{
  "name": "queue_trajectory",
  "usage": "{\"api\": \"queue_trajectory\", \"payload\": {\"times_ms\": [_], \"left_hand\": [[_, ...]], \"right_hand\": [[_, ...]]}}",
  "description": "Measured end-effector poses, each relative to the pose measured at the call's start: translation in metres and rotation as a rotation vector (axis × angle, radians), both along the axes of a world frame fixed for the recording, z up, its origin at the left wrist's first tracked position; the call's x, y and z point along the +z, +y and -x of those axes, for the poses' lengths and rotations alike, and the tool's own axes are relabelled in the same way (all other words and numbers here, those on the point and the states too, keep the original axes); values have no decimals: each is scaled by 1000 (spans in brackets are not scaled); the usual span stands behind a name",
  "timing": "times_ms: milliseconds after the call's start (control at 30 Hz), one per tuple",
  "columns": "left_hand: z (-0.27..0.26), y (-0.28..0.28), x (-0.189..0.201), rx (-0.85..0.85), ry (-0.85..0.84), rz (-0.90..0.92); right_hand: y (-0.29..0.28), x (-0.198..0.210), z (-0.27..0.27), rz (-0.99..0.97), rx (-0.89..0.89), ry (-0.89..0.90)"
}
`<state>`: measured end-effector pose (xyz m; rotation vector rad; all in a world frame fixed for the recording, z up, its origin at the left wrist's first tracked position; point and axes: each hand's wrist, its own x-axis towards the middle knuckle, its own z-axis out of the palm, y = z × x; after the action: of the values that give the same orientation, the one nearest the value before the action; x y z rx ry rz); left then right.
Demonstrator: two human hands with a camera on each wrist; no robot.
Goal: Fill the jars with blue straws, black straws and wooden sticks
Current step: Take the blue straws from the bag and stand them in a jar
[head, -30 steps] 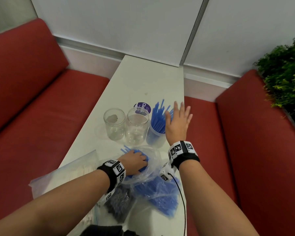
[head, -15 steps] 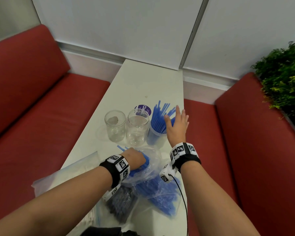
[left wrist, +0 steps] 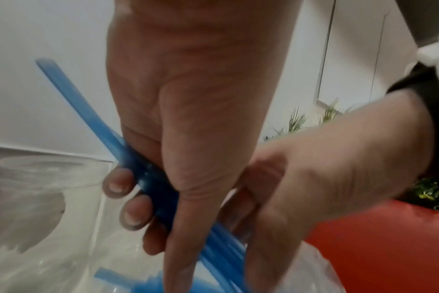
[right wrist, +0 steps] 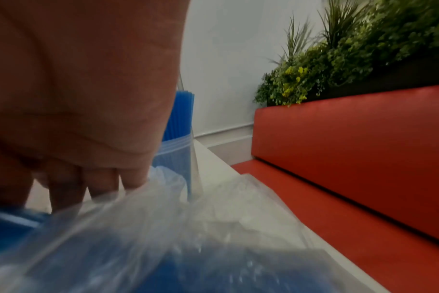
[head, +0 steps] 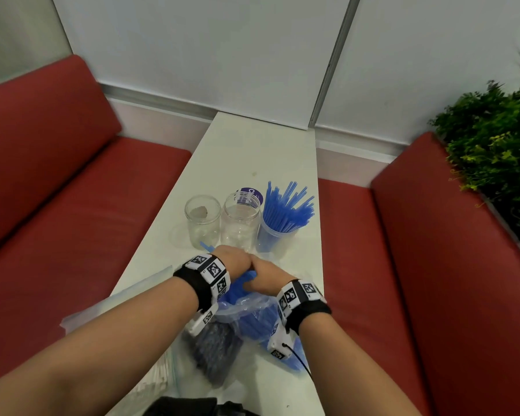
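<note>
The right hand (head: 266,280) has come back from the full jar (head: 278,235) to pinch the bag (head: 249,310) by the left hand (head: 233,262), which grips blue straws (left wrist: 148,174), and a hard pull might spill them or bump the empty jars (head: 240,223).

The right hand (head: 266,279) has left the filled jar (head: 278,235) of blue straws and dropped back to the clear bag (head: 246,313) — now beside the left hand (head: 233,262), which has lifted its bunch of blue straws (left wrist: 148,178) slightly.
</note>
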<state>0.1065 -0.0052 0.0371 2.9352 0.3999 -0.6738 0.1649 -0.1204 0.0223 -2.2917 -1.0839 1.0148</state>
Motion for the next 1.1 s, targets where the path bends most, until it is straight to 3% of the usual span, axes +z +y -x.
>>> {"api": "queue_trajectory", "payload": {"times_ms": [200,300,367,400,467,600,700,867,933,1000,1100], "left_hand": [[-1,2,32,91,-91,42],[-6,-6,55,80,-152,8],[-10,-13,79,-119,-138,-225],[-11,-15,94,-133,-155,-303],[-15,-12,123,-76,-285,-371],[-22,7,155,10,-571,-315],[-24,8,149,12,-574,-20],[-22,1,126,-80,-502,115],[-21,1,120,-133,-531,302],[-19,4,118,-124,-699,591],[-15,16,113,128,-1093,879]], "right_hand": [[9,-17,11,-23,-82,-71],[12,-18,14,-175,-228,-54],[11,-13,15,-310,-325,18],[11,-11,16,-396,-388,80],[11,-6,19,-502,-499,145],[10,-1,21,-556,-528,91],[12,5,21,-585,-544,102],[15,10,18,-584,-572,143],[14,10,16,-592,-579,166],[13,11,14,-599,-585,167],[10,19,7,-673,-615,191]]}}
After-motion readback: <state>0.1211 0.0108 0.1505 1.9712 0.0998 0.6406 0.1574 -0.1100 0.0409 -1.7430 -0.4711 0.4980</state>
